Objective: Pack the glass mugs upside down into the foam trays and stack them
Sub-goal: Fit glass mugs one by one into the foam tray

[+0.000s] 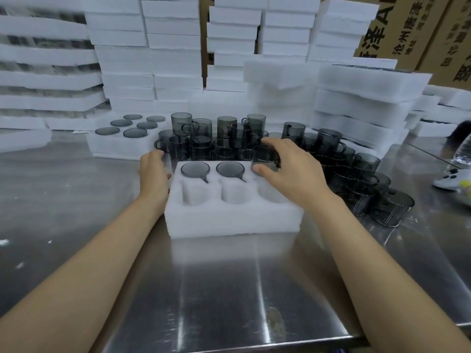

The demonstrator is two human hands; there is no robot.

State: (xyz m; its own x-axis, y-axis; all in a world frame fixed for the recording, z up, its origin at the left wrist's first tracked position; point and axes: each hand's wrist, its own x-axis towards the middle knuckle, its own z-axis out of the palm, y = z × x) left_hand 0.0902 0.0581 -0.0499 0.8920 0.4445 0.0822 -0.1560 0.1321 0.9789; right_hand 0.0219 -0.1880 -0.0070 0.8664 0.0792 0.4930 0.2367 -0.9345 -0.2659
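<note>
A white foam tray (229,220) with six round holes lies on the steel table in front of me. Two smoky grey glass mugs (195,169) sit upside down in its far left and far middle holes; the three near holes hold nothing. My right hand (288,171) grips a third grey mug (265,159) over the far right hole. My left hand (153,171) rests against the tray's left side, fingers curved along its far corner. A filled tray (114,146) with several upturned mugs lies behind on the left.
Loose grey mugs (224,138) are heaped behind the tray and trail off to the right (377,200). Tall stacks of white foam trays (356,98) stand along the back, cardboard boxes (420,31) behind them. A white object (448,180) lies at the right edge.
</note>
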